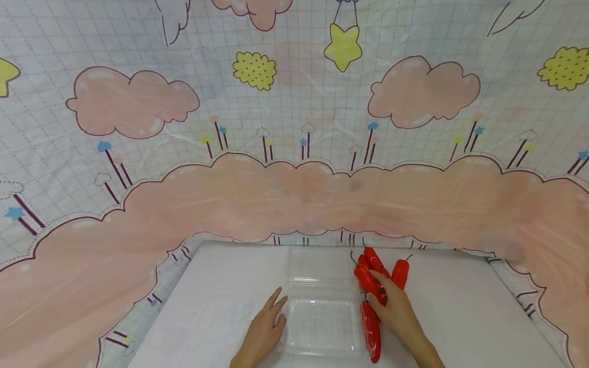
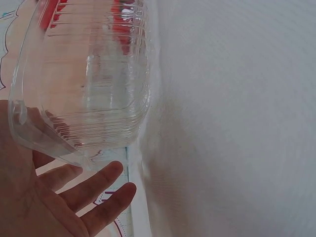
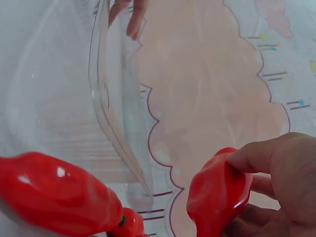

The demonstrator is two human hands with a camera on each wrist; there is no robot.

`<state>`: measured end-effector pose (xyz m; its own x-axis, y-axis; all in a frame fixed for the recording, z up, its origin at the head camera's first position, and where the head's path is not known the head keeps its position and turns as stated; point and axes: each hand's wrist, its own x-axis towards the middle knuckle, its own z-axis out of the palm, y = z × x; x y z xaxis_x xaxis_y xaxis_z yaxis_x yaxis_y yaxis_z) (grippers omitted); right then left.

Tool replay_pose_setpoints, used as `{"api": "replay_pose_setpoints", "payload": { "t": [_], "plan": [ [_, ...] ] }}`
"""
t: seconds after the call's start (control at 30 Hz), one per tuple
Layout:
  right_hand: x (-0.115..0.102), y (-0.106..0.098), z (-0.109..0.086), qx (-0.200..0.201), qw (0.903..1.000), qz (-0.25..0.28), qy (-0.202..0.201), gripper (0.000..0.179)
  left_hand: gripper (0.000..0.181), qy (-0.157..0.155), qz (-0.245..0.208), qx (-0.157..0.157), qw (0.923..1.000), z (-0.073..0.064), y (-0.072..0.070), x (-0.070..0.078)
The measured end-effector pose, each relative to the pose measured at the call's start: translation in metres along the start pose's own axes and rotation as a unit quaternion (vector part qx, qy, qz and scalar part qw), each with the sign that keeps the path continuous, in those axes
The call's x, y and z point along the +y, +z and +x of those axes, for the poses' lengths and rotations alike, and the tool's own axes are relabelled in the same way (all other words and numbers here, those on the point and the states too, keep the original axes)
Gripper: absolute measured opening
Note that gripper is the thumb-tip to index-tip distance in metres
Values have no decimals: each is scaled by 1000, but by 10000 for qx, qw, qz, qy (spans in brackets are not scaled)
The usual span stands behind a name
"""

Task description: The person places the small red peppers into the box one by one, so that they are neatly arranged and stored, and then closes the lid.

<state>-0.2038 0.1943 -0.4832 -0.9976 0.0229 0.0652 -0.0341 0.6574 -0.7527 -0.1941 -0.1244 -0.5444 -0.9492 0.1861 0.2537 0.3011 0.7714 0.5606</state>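
Observation:
A clear plastic clamshell box [image 1: 323,324] lies open on the white surface, its lid [image 1: 319,266] folded out away from me. Beside its left edge is my left hand [image 1: 264,329], fingers spread and gripping nothing; the left wrist view has the fingers [image 2: 94,190] close to the box's corner. At the right of the box, my right hand [image 1: 397,310] pinches a red pepper [image 3: 215,192] between thumb and fingers. Another long red pepper [image 1: 371,335] lies along the box's right side. The hand partly covers the pile of peppers.
More red peppers lie around the right hand, one [image 1: 400,273] on its far right and one [image 1: 377,261] at the back, with thin stems. A cloud-patterned cloth [image 1: 294,199] rises behind the white table [image 1: 460,306] and hangs round its sides.

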Motion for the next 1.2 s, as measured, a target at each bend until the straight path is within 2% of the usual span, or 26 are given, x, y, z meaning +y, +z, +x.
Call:
{"api": "replay_pose_setpoints", "payload": {
  "t": [0.27, 0.6, 0.83, 1.2],
  "plan": [
    [-7, 7, -3, -90, 9996, 277, 49, 63, 40, -126, -108, -121, 9998, 1, -1, 0],
    [-14, 19, -3, -238, 9985, 471, 156, 62, 41, -120, -145, -163, 9997, 1, 0, -1],
    [-15, 30, -5, -568, 9952, 791, -33, 61, 41, -77, -166, -154, 9997, 2, 1, -2],
    [-21, 40, -10, -1094, 9900, 789, -404, 60, 42, -171, -81, -175, 9997, 1, 1, -1]
  ]
}}
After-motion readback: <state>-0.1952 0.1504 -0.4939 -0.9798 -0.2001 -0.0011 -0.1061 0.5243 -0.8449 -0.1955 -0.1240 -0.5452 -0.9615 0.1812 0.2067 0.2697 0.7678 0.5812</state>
